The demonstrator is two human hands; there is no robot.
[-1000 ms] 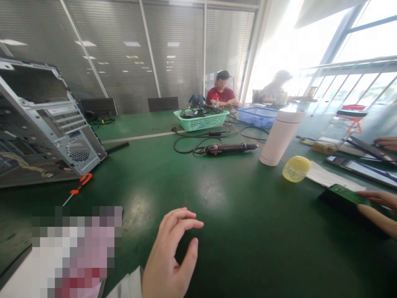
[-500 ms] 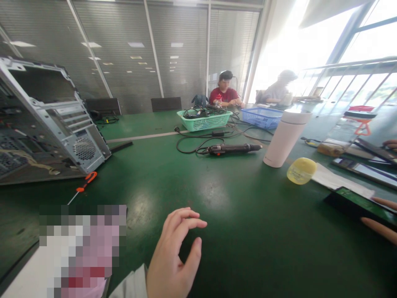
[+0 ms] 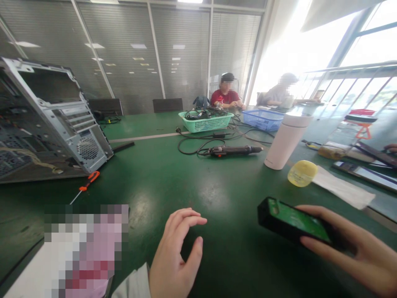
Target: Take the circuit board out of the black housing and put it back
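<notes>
My right hand grips a hard drive, a black block with a green circuit-board face turned up. Thumb and fingers clasp its long sides, and its far end points left over the green table. At the bottom centre, my left hand rests with fingers curved and thumb apart, holding nothing. A gap of bare table separates it from the hard drive. A pixelated pink and white item lies to its left.
An opened computer case stands at left, an orange-handled screwdriver beside it. Farther back are an electric screwdriver, a green basket of cables and a blue basket. A pale tumbler and yellow container stand right. Two people sit beyond.
My right hand has carried the hard drive leftward from the right edge, farther into view. The left hand stays almost in place. The view has shifted slightly.
</notes>
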